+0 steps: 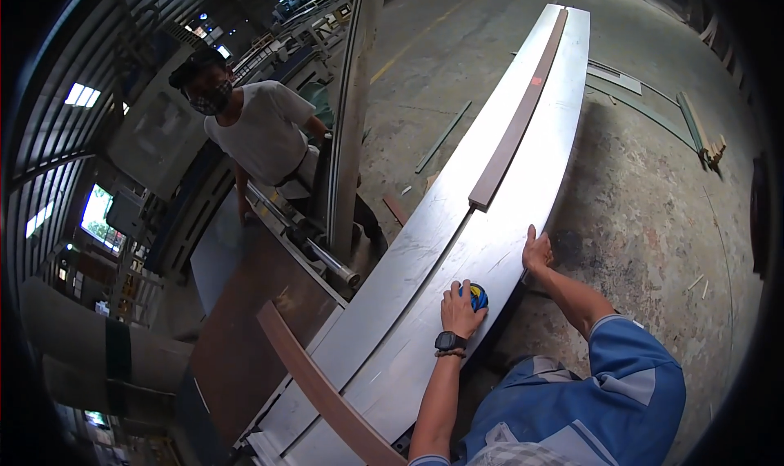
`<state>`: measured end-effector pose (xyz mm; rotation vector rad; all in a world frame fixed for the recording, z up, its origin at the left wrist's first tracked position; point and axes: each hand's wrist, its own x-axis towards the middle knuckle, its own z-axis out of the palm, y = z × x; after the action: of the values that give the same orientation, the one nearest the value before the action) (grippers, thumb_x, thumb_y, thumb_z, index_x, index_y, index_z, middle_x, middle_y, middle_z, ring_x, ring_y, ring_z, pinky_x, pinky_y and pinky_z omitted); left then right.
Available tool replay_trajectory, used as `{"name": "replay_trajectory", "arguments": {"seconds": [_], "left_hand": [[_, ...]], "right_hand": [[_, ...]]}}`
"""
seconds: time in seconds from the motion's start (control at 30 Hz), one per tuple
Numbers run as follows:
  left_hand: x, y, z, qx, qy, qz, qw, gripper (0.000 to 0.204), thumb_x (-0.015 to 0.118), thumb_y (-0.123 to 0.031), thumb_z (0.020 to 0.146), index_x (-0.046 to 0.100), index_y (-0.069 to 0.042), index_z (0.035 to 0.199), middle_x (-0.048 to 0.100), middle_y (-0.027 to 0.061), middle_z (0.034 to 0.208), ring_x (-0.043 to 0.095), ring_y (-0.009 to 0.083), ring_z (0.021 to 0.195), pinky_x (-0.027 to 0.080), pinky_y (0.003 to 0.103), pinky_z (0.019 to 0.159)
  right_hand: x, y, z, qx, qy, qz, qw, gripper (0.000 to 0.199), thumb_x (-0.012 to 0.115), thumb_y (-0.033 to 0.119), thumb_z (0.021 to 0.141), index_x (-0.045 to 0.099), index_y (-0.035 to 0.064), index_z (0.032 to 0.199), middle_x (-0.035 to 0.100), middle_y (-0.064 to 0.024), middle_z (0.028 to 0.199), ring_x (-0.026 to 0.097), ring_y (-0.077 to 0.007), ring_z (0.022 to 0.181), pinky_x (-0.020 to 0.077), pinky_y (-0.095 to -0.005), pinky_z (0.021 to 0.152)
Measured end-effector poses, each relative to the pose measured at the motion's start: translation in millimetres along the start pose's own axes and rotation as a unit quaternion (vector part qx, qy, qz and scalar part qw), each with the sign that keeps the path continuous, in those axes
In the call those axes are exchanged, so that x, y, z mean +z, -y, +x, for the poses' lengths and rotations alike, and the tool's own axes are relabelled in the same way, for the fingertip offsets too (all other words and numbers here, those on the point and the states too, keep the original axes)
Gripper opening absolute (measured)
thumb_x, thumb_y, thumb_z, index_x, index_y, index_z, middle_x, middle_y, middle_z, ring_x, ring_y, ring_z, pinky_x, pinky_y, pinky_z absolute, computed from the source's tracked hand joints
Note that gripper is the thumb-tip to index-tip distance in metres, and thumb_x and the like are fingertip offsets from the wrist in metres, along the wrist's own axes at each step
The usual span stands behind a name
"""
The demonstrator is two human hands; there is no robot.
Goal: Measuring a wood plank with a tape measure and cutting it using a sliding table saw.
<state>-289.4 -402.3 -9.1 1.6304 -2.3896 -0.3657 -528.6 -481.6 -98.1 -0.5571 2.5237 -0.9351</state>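
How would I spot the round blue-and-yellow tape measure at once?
Find the long silver metal table. Towards its near end, a left hand with a black wristwatch holds the tape measure. Its bright blue and yellow stand out from the brown wooden board beyond.

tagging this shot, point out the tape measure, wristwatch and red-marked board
Tape measure (479,298): head view, blue casing.
Wristwatch (446,341): head view, dark face.
Red-marked board (524,111): head view, top surface.

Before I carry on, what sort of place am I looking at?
Probably a woodworking shop or small factory: a long wooden plank lies on the metal table, a second board crosses the table's near end, and the left hand holds a blue tape measure.
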Motion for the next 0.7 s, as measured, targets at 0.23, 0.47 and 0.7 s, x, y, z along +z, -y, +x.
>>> {"name": "replay_trajectory", "arguments": {"seconds": [0.23, 0.47, 0.7], "left_hand": [[-5.5, -11.3, -12.5, -0.102, 0.006, -0.068, 0.992, 0.063, 0.074, -0.048, 0.069, 0.059, -0.008, 0.115, 0.057, 0.0168, 0.102, 0.059, 0.0338, 0.089, 0.05, 0.043, 0.075], [-3.2, 10.5, -68.3, -0.247, 0.094, -0.731, 0.63, 0.052, 0.055, -0.051, 0.087, 0.06, -0.004, 0.107, 0.064, 0.0097, 0.087, 0.064, 0.0279, 0.077, 0.051, 0.035, 0.062], [-16.6, 7.9, -112.4, -0.27, 0.075, -0.829, 0.485, 0.062, 0.039, -0.061, 0.092, 0.058, -0.005, 0.11, 0.066, 0.0143, 0.086, 0.067, 0.0369, 0.079, 0.05, 0.035, 0.046]], "right_hand": [[1.8, -3.7, -0.6, 0.005, 0.002, 0.008, 1.0, 0.062, 0.04, 0.058, 0.094, 0.054, 0.0009, 0.113, 0.057, -0.0222, 0.122, 0.055, -0.0435, 0.113, 0.0385, -0.0532, 0.097], [-11.6, -18.0, 2.7, 0.021, 0.02, 0.005, 1.0, 0.064, 0.042, 0.058, 0.094, 0.055, -0.0016, 0.113, 0.063, -0.0228, 0.109, 0.059, -0.0404, 0.106, 0.0441, -0.0498, 0.091], [-87.9, -187.1, -47.3, 0.032, 0.471, -0.056, 0.88, 0.057, 0.06, 0.049, 0.089, 0.057, 0.0026, 0.122, 0.063, -0.0088, 0.091, 0.061, -0.0172, 0.073, 0.0528, -0.0327, 0.061]]}}
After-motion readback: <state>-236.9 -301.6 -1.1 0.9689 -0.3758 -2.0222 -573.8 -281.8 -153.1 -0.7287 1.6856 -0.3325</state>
